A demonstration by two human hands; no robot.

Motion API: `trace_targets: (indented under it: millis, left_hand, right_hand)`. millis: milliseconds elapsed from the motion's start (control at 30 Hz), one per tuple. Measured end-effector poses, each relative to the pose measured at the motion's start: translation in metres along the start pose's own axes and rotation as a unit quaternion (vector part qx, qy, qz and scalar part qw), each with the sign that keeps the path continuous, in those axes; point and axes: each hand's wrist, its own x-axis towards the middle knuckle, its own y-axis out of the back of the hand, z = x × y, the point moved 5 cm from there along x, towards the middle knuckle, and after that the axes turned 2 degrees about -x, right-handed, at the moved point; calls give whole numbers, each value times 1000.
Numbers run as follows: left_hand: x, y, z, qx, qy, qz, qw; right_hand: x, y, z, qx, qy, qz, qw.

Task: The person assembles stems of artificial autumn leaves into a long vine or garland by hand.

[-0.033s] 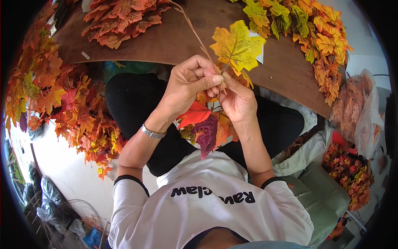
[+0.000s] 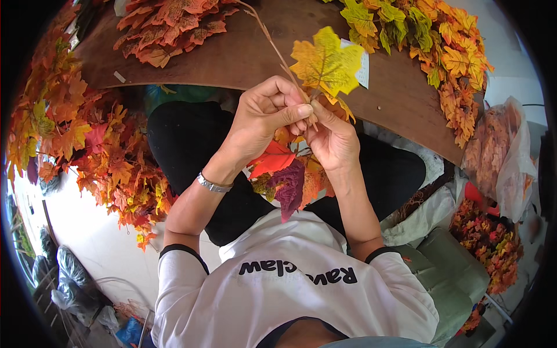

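Observation:
Both hands meet in front of me over my lap. My left hand (image 2: 264, 119) is closed, pinching a thin brown artificial leaf stem (image 2: 271, 40) that runs up and away over the table. Against it, my right hand (image 2: 335, 139) pinches the same joint with thumb and fingers. A yellow maple-like leaf (image 2: 326, 62) stands out just beyond the fingertips. Below the hands hang a red leaf (image 2: 271, 158), a dark purple leaf (image 2: 289, 188) and some orange leaves (image 2: 315, 177). The fingers hide the exact point where the stems join.
A curved brown table (image 2: 243, 68) lies ahead, with a pile of rust-orange leaves (image 2: 168, 29) at its far left. Yellow-green leaves (image 2: 400, 23) and orange leaves (image 2: 455, 64) cover its far right. Leaf garlands (image 2: 116, 168) hang at left. A clear plastic bag (image 2: 513, 168) stands at right.
The yellow leaf has tipped slightly to the left, showing more of the white paper behind it. Both hands stay in nearly the same place.

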Motion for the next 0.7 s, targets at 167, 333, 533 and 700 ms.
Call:
trace_targets:
  millis: [167, 333, 533, 700]
  left_hand:
    - [1, 0, 0, 5, 1, 2, 1000]
    - [0, 0, 1, -12, 27, 5, 1000]
    - [1, -2, 2, -37, 41, -7, 998]
    - [1, 1, 1, -11, 41, -2, 999]
  right_hand:
    - [1, 7, -1, -10, 4, 6, 1000]
    - [-1, -8, -6, -9, -13, -38, 999]
    - [-1, 0, -8, -14, 14, -27, 999]
    - [0, 6, -6, -53, 3, -58, 997]
